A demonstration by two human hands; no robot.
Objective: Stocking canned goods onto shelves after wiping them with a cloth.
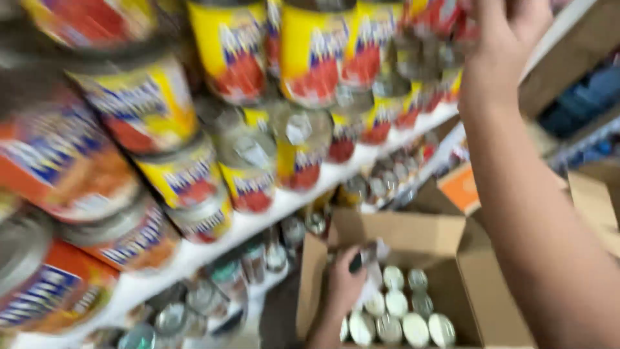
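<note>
The picture is blurred by motion. My right hand (507, 32) is raised to the top shelf, its fingers among yellow-and-red labelled cans (310, 52) and cut off by the frame's top edge. My left hand (345, 284) is down in an open cardboard box (400, 239), curled around a small dark-and-white object (361, 262) that is too blurred to name. Several cans with pale lids (397, 304) stand upright in the box, just right of that hand.
A white shelf board (258, 220) carries stacked cans, with orange-labelled cans (58, 161) at the left. More cans (271, 255) fill the shelf below. An orange carton (462, 187) and another cardboard box (597, 200) stand to the right.
</note>
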